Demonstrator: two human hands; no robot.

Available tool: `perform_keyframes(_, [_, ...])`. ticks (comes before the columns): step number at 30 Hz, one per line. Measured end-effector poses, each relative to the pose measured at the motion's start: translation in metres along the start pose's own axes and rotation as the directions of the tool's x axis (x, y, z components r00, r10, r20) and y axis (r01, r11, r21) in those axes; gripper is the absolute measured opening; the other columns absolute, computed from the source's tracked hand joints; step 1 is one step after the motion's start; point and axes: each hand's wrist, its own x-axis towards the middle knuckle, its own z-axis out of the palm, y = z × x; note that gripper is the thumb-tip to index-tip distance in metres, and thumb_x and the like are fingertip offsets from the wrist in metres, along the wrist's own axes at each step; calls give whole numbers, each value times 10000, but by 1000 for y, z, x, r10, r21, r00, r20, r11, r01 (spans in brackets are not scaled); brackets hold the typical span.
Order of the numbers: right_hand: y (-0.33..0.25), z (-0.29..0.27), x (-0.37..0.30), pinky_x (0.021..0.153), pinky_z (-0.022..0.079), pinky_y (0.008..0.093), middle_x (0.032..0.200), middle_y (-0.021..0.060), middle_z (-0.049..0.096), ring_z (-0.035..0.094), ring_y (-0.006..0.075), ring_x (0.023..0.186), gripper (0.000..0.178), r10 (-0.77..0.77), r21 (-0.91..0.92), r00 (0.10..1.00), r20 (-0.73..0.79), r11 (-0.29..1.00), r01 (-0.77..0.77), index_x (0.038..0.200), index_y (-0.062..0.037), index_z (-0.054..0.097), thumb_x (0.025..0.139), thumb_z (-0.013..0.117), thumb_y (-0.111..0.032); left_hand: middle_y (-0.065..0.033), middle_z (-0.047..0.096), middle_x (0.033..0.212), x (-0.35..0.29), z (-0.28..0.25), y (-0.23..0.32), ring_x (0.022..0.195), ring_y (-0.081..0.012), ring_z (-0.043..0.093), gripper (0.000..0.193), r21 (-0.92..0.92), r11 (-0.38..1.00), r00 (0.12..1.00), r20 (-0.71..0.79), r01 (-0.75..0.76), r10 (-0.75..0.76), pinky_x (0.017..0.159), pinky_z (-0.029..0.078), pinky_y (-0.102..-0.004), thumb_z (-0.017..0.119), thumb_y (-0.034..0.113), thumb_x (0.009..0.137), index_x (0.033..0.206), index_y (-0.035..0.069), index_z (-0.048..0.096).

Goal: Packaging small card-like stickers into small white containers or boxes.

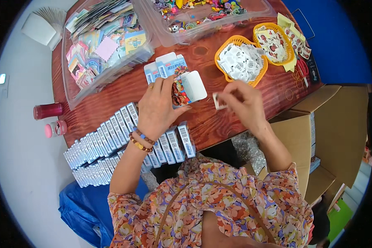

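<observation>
My left hand (159, 101) grips a small printed carton (181, 93) whose white end flap (197, 86) stands out toward the right. Just behind it on the table lie a couple of pale blue cartons (165, 64), partly covered by that hand. To the right of the carton, my right hand (244, 102) pinches a small white packet (219, 101) between thumb and fingers, apart from the flap. An orange-yellow basket (226, 75) heaped with white packets (241, 62) stands beyond my right hand. Two rows of upright blue-and-white cartons (111, 130) run along the near left edge.
At the back are a clear bin (72, 99) of cards and another clear bin (166, 40) of small colourful toys. A second yellow basket (291, 58) holds printed pieces, near red scissors (303, 68). Two pink containers (48, 110) stand left; an open cardboard box (293, 136) is at right.
</observation>
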Motion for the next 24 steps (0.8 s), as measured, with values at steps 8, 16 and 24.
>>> perform_keyframes(8, [-24,24,40,639,526,322,924,73,701,686,219,755,92,-454,-447,889,53,786,428,972,-65,683,894,689,-112,-166,593,1081,15,-2,17,989,-360,620,768,18,1000,999,-48,2,-1,801,533,-438,887,355,654,1248,16,537])
perform_keyframes(16, [14,-88,77,707,519,415,904,106,683,672,304,813,195,-278,-874,906,-318,456,-167,998,-60,673,910,671,-234,-145,573,1033,20,0,8,917,-323,622,828,-57,998,999,0,-36,36,752,532,-410,869,406,668,1305,6,522])
perform_keyframes(24, [38,-120,75,584,405,205,748,-24,586,501,26,686,81,-47,-220,943,-328,975,-28,906,-17,648,928,637,-95,-149,568,1064,29,5,12,956,-317,619,850,-45,996,997,29,-71,73,779,532,-403,874,399,669,1317,-11,507])
